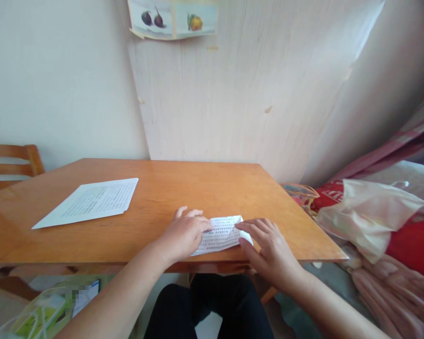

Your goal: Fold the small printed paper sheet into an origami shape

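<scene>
A printed sheet of paper (pixel 219 235), partly folded, lies at the table's front edge in front of me. My left hand (pixel 185 233) presses on its left side, fingers spread and lying flat, covering that end. On the right, my right hand (pixel 266 242) has its fingertips on the paper's top and its thumb at the curled right end, so the folded flap sits between thumb and fingers. Part of that flap is hidden behind the fingers.
A stack of printed paper (pixel 92 202) lies on the left of the wooden table (pixel 183 188). Beyond the table's right edge are a white plastic bag (pixel 371 207) and red bags. A wooden chair (pixel 10 162) stands at the far left. Fruit pictures (pixel 173 19) hang on the wall.
</scene>
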Tool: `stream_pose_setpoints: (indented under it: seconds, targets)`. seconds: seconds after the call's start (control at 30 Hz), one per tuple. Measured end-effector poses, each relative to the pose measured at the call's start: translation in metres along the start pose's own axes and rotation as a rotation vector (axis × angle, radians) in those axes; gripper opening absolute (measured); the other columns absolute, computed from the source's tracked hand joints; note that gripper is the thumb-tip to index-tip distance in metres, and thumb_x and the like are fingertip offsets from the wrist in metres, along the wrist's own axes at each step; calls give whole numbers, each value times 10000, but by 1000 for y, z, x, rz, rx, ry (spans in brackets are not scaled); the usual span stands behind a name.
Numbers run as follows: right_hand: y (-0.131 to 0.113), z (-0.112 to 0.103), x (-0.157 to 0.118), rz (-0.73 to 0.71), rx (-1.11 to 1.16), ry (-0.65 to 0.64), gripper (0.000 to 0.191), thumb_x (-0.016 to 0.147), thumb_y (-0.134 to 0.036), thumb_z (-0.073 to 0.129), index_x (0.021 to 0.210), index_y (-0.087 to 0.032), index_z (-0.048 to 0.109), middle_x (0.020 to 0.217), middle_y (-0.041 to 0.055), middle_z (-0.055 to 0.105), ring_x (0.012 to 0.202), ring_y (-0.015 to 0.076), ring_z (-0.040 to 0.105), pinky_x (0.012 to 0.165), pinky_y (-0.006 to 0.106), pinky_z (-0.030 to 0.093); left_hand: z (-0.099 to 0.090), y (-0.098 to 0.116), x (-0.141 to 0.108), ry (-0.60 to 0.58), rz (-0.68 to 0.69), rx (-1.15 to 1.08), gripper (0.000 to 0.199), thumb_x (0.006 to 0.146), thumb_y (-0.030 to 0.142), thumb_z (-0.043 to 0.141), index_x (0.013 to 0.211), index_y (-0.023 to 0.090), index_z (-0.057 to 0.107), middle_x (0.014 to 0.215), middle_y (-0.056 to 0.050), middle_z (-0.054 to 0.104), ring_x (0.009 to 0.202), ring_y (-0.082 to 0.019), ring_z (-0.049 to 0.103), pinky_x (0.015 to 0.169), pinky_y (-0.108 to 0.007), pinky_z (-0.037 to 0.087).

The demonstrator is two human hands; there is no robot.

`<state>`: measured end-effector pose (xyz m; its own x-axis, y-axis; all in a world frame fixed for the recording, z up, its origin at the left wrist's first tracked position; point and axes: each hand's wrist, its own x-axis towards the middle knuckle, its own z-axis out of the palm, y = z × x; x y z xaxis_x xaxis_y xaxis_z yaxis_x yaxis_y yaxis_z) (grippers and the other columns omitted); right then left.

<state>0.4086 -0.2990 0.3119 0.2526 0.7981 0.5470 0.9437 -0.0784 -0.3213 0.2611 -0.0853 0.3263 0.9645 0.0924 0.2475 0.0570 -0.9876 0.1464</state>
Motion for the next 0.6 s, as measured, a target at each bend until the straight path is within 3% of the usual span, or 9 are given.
stream_pose_setpoints:
  seconds: [0.13,0.3,0.43,0.6]
  targets:
    - [28,-5,-4,-16,-79,-102,493,912,-358,626,1380,-241,526,1359,104,609,1271,293,522,1041,503,421,-6,3,4,-31,-9,35,320,895,103,505,1001,277,751,1024,-39,721,1056,-252,563,938,-403,374]
    - [39,1,-12,-7,-124,-195,669,901,-449,642,1490,-236,407,1474,131,517,1390,323,419,1100,558,377,6,19,0,6,-136,127,236,939,189,497,907,210,730,929,-82,668,866,-242,572,792,-381,407]
    - [34,5,-7,-39,-111,-185,636,904,-407,636,1476,-220,431,1436,145,552,1363,314,454,1095,549,384,16,24,-9,65,-157,88,158,931,246,555,964,226,708,1018,-69,659,960,-250,580,844,-395,390]
    - [30,1,-2,-191,-157,-122,458,920,-314,616,1361,-210,553,1317,133,645,1258,301,546,1081,543,374,14,14,-16,90,-99,16,159,941,250,582,1037,278,705,1041,-27,692,1000,-229,593,915,-413,334]
